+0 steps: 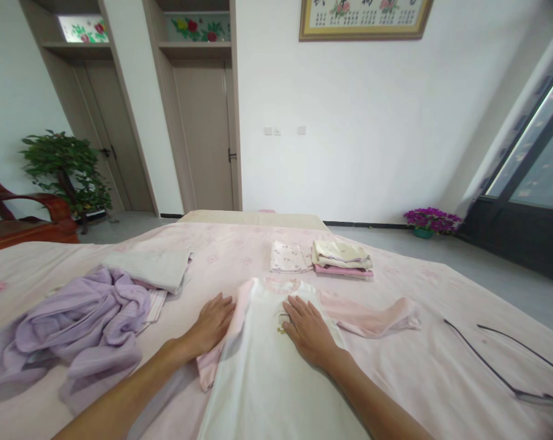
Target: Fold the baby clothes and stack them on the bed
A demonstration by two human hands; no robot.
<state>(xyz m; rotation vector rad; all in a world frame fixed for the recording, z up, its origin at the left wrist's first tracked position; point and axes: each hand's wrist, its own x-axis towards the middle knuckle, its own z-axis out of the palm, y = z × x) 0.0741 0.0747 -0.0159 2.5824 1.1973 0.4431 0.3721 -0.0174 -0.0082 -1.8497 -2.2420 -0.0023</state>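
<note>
A white child's shirt (267, 366) with pink sleeves and a small printed motif lies spread in front of me, collar away from me. Flat on its chest, fingers stretched out, rests my right hand (308, 327). My left hand (214, 321) lies with fingers extended at the shirt's left edge, touching the pink left sleeve (209, 366), which is partly folded in beside the body. The pink right sleeve (377, 318) stretches out to the right. The shirt's lower end runs out of view.
A crumpled purple garment (88, 330) and a light grey cloth (152, 269) lie at left. Beyond the collar are a folded patterned cloth (289, 256) and a folded clothes stack (343, 260). Eyeglasses (509, 385) lie at right on the pink bedsheet (423, 366).
</note>
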